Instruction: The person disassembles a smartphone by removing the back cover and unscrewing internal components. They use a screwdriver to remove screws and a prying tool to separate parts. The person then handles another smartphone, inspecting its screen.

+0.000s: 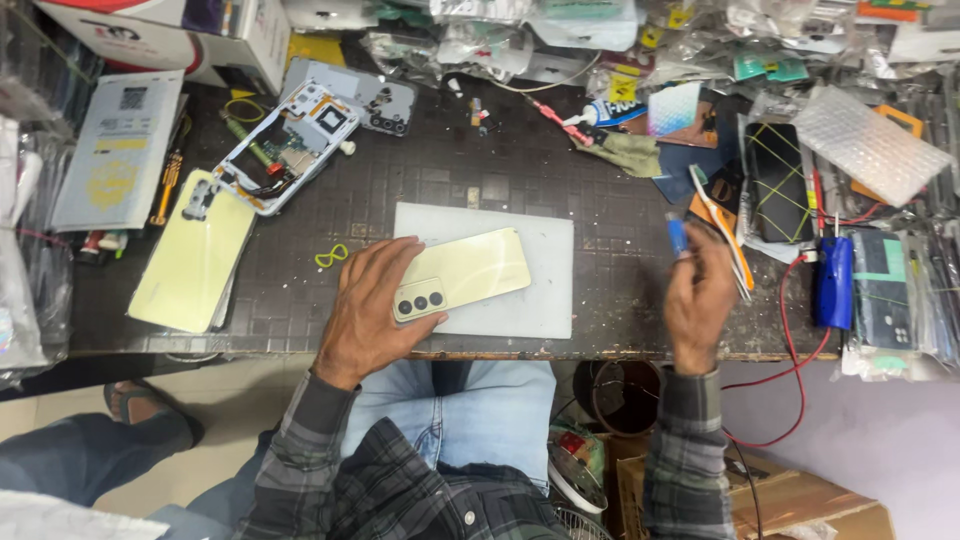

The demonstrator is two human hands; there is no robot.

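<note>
- Resting on the white mat (520, 300), the pale yellow phone (462, 274) lies face down, left hand (365, 315) fingers closed around its camera end.
- Right hand (700, 300) fingers pinch a small blue tool (677, 236) above the worktop (500, 180).
- Opened phone (285, 147) lies far left.

A phone (462, 274) lies on a mat (520, 290) at the worktop's (560, 180) near edge; an opened phone frame (285, 145) sits behind-left, a battery pack (832, 282) far right.
</note>
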